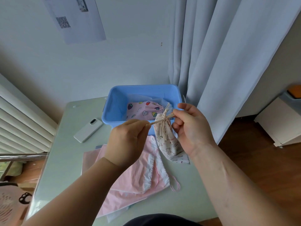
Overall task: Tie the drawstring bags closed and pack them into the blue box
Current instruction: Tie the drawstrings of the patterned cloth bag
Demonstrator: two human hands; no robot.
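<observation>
Two-handed, holds a small cream printed drawstring bag [167,141] aloft over the tabletop [65,152], just in front of the blue box [117,101]; pinches its taut cord [154,122] with left hand [128,141] and right hand [190,126]; neck gathered tight.

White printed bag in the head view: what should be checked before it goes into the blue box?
1. Neck of the white printed bag gathered shut: ok.
2. Both ends of the drawstring pinched, one by the left hand, one by the right hand: ok.
3. Tightness of the knot: cannot tell.
4. Room in the blue box beside the fruit-print bag: ok.
5. Tying of the pink bag on the table: not ok, cord lies loose.
</observation>
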